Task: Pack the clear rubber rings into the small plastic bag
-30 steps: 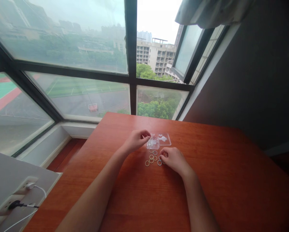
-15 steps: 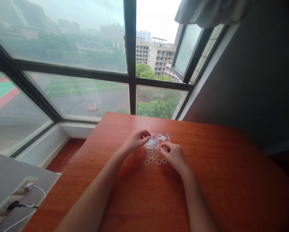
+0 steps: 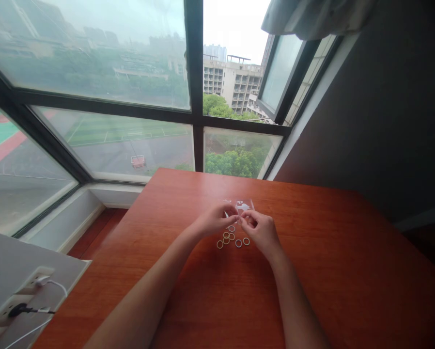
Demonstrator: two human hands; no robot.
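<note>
Your left hand (image 3: 214, 221) and right hand (image 3: 260, 230) are pinching together at something tiny over loose rings (image 3: 232, 238); clear case (image 3: 243, 205) lying flat toward the table's (image 3: 341, 271) far edge, contents unclear.

Bare table (image 3: 312, 271) all round; rings (image 3: 232, 238) lie under both hands.

table (image 3: 312, 271): reddish-brown, wood grain
rings (image 3: 232, 239): pale, off-white, some with a yellowish tint
small case (image 3: 244, 205): clear, with a white patch
window frame (image 3: 194, 82): black
wall (image 3: 392, 106): dark brown
power strip (image 3: 24, 295): white, with one black plug
</note>
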